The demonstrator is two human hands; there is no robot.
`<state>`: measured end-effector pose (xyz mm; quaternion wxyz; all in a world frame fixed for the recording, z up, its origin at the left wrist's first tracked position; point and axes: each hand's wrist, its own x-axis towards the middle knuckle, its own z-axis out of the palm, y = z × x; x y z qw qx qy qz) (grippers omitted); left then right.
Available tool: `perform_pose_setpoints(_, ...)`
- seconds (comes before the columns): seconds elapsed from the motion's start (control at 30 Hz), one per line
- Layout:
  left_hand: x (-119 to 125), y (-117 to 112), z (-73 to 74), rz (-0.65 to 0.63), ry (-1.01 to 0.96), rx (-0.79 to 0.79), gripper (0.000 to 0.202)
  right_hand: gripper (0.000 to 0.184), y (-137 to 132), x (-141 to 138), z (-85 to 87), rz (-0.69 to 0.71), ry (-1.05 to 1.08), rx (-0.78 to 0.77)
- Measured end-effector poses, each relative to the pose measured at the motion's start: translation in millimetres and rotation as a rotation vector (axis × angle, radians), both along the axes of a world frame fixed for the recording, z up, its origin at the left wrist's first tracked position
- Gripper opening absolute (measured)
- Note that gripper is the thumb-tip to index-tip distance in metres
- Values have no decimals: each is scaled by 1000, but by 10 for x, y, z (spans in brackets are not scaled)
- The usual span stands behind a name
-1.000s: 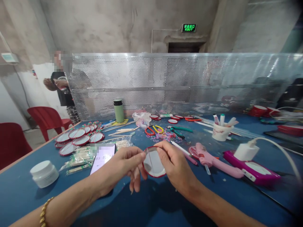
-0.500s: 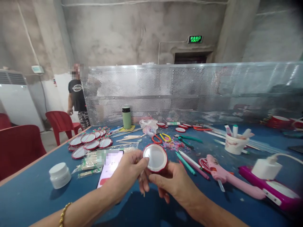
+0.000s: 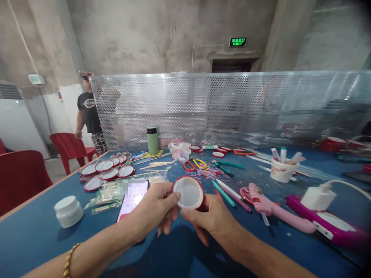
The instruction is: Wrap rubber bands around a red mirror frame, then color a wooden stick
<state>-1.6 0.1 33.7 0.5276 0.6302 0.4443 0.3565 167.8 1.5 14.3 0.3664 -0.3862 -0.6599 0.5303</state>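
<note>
A round white disc with a red rim (image 3: 189, 192) is held up above the table between both hands. My left hand (image 3: 160, 204) pinches its left edge, thumb on the front face. My right hand (image 3: 213, 214) grips the lower right edge, its thumb along the rim. The fingers behind the disc are partly hidden. Under my left forearm lies a lit phone (image 3: 133, 196). Beyond the disc are yellow- and red-handled scissors (image 3: 199, 164) and a tangle of pink and purple bands (image 3: 207, 173). Felt pens (image 3: 228, 195) rest right of my right hand.
At left are several red-rimmed discs (image 3: 108, 173), packets of sticks (image 3: 108, 195) and a white jar (image 3: 68, 211). A pink glue gun (image 3: 278, 214), a purple power strip (image 3: 333, 227) and a pen cup (image 3: 284, 170) stand right. A perforated metal screen (image 3: 174, 112) borders the back; a person (image 3: 89, 112) stands beyond.
The view has shifted slightly, so the table things appear a little left and higher. The disc has tilted a bit and stays in both hands.
</note>
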Motion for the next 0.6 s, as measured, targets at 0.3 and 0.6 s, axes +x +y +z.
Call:
perform_pose_setpoints(0.3,-61,14,51,30,89,86,30,30,-1,27,-6,127,176,-181)
perform_pose_setpoints(0.6,-67,49,81,156,79,130,22,38,12,20,25,-42,70,-81)
